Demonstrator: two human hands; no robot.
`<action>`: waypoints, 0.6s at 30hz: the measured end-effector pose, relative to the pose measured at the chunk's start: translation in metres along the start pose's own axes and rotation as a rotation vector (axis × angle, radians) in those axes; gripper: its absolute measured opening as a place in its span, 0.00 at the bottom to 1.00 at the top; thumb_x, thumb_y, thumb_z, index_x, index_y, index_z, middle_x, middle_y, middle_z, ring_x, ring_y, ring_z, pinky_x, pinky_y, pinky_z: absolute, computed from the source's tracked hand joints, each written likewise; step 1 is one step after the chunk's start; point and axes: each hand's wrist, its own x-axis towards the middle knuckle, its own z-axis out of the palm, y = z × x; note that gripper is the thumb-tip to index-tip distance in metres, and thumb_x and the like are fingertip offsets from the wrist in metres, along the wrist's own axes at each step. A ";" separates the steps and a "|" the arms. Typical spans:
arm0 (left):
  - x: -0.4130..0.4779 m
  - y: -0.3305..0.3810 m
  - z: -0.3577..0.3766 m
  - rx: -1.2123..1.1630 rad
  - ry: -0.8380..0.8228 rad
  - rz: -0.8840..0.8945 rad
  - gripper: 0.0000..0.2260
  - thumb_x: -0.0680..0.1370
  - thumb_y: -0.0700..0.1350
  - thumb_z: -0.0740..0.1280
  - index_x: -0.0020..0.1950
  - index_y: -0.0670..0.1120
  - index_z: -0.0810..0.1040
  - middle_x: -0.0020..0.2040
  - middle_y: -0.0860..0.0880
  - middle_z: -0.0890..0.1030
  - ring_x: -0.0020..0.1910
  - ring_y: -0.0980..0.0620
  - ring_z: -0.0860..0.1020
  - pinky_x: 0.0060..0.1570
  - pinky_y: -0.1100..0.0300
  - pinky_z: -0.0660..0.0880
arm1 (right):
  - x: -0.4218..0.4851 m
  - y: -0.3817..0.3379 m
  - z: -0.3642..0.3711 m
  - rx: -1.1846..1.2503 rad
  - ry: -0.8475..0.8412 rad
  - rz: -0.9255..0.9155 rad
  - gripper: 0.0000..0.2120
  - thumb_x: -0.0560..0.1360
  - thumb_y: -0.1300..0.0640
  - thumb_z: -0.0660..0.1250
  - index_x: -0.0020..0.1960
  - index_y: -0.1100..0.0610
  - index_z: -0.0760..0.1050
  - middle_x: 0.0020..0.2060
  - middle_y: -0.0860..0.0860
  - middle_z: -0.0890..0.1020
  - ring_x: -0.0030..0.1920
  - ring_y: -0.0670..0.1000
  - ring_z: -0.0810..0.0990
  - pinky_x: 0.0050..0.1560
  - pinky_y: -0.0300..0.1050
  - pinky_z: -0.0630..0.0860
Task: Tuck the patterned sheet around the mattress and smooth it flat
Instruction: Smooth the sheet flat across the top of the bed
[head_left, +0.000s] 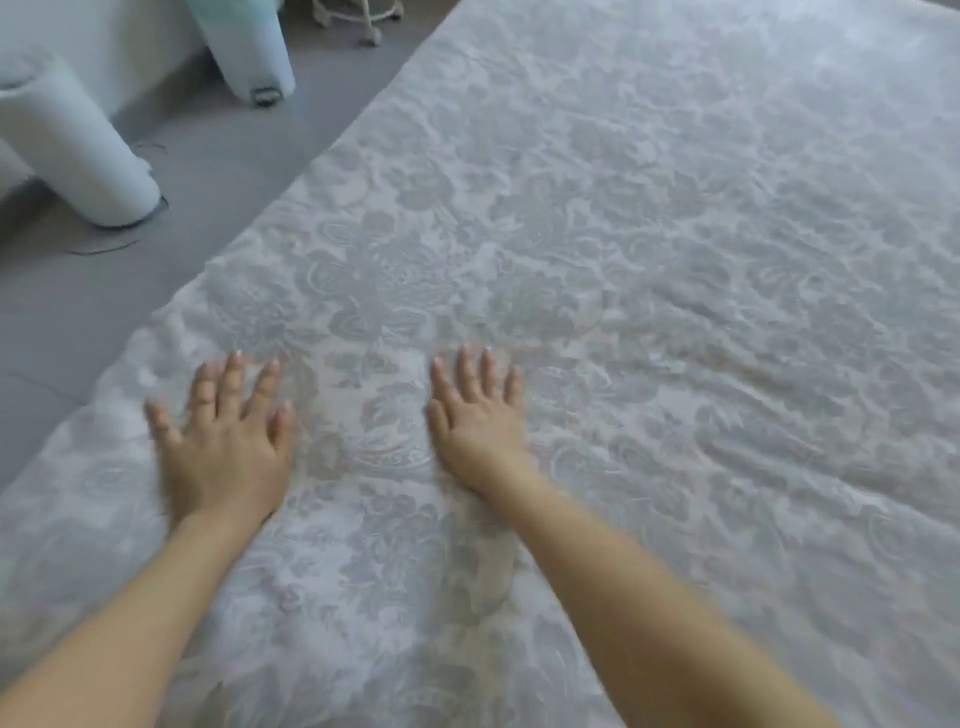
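The patterned sheet (597, 249), pale grey with a floral print, covers the mattress and fills most of the view. Its left edge runs diagonally from the lower left to the top middle. My left hand (223, 441) lies flat on the sheet near that edge, fingers spread and straight. My right hand (475, 415) lies flat on the sheet a short way to the right, fingers straight and close together. Shallow ripples cross the sheet to the right of my right hand. The frame is slightly blurred.
Grey floor (156, 270) lies along the bed's left side. A white cylindrical bin (72, 156) stands on it at the left, another white container (249, 47) farther back, and a wheeled white stand (358, 15) at the top.
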 end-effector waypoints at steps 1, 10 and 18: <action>-0.002 -0.006 -0.003 -0.032 -0.004 -0.054 0.23 0.81 0.55 0.48 0.76 0.54 0.56 0.78 0.49 0.54 0.77 0.49 0.51 0.69 0.35 0.45 | -0.016 -0.044 0.016 0.031 -0.035 -0.160 0.25 0.81 0.44 0.43 0.77 0.46 0.48 0.77 0.52 0.45 0.76 0.56 0.37 0.72 0.61 0.33; 0.028 -0.049 -0.022 -0.028 -0.134 -0.158 0.26 0.78 0.62 0.47 0.76 0.57 0.54 0.76 0.46 0.59 0.73 0.40 0.59 0.67 0.34 0.52 | 0.044 0.019 -0.041 0.077 0.097 0.032 0.29 0.78 0.36 0.42 0.76 0.45 0.44 0.77 0.49 0.48 0.77 0.52 0.45 0.75 0.56 0.41; 0.004 -0.117 0.005 -0.243 -0.146 -0.396 0.26 0.79 0.61 0.46 0.73 0.52 0.65 0.65 0.37 0.73 0.61 0.34 0.72 0.61 0.42 0.67 | 0.039 -0.127 0.025 -0.052 -0.049 -0.203 0.24 0.81 0.43 0.41 0.76 0.42 0.45 0.77 0.51 0.44 0.76 0.58 0.37 0.72 0.62 0.34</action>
